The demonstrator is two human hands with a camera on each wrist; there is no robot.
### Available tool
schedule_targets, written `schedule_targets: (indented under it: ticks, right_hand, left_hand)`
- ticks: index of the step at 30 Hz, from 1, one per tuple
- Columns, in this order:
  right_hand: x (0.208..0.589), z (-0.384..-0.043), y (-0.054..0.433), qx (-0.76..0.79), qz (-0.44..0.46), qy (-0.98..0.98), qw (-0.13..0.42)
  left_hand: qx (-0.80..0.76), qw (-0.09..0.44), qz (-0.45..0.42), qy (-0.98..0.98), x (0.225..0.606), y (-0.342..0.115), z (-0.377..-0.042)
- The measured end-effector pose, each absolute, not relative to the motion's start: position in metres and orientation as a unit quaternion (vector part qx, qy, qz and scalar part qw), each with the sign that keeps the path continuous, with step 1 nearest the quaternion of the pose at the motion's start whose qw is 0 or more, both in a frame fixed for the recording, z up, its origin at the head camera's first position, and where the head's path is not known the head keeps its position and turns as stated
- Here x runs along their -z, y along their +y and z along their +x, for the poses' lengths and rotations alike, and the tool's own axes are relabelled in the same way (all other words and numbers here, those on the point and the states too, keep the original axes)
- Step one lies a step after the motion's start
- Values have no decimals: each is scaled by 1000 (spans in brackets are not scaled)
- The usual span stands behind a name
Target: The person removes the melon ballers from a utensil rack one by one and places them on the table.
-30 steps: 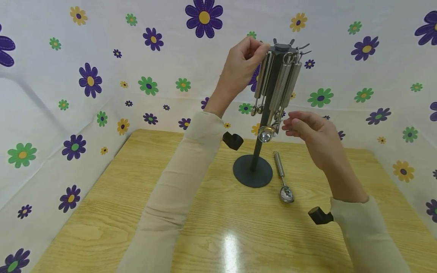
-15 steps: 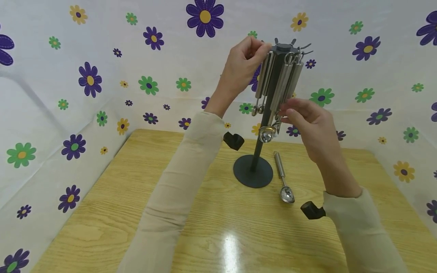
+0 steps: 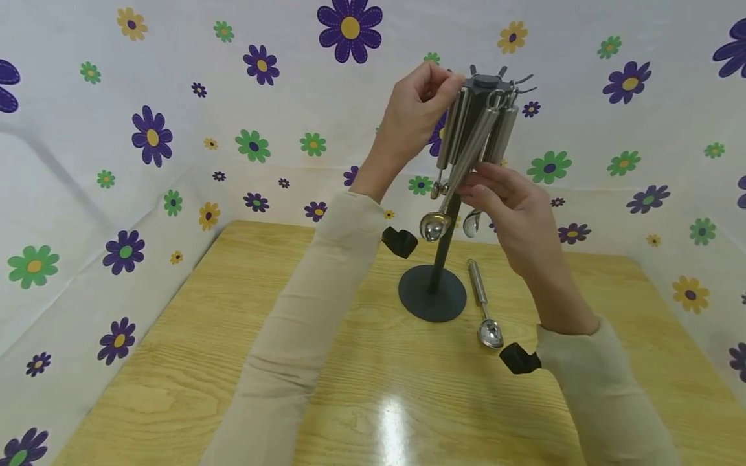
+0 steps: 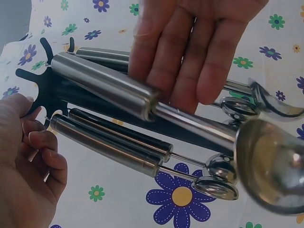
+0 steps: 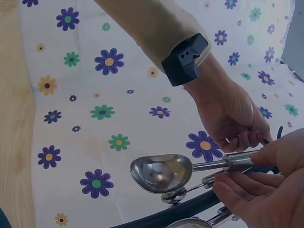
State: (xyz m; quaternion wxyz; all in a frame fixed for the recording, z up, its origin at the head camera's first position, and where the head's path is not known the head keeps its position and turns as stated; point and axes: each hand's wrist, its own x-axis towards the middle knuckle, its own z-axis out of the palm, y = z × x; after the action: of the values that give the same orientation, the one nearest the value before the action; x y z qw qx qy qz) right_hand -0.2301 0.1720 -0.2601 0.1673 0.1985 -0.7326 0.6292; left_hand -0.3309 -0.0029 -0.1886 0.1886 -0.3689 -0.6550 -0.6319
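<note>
My left hand (image 3: 416, 110) pinches a hook at the top of a dark stand (image 3: 432, 301), seen close in the left wrist view. Steel utensils with cylindrical handles hang from the stand's hooks. One, an ice cream scoop (image 3: 435, 226), tilts leftward, its ring still looped on a hook. My right hand (image 3: 513, 210) reaches in from the right with nearly straight fingers against this scoop's handle; in the left wrist view the fingers (image 4: 185, 71) lie behind it. Smaller round-bowled scoops (image 4: 216, 187) hang near the left hand. Another scoop (image 3: 474, 223) hangs partly hidden behind the right hand.
A loose steel scoop (image 3: 489, 333) lies on the wooden table (image 3: 326, 401), right of the stand's round base. A white flower-patterned cloth (image 3: 280, 116) encloses the back and sides. Black camera mounts (image 3: 520, 359) jut from both sleeves.
My right hand has moved up and left into the hanging utensils. The front scoop has swung left, away from the scoop behind it. My left hand has stayed at the hook.
</note>
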Motion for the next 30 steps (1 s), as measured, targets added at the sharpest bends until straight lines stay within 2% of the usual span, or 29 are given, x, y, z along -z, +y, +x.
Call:
schedule_targets:
  ticks: [5,11,24,30]
  right_hand:
    - [255,-231,166,-629,219,-726,173]
    - [250,-229,165,-625,193,-737,172]
    - [241,-226,167,-679,191,-699,122]
    - [233,-221,171,-658,188,-722,108]
  left_hand:
    - [632,187,-368,-656,187,-4,-330]
    - [635,184,-369,-653,188,-2,-329]
    - [633,189,-368,-654,188,-4,-329]
    - [631,189,-370,-655,189,-4,-329]
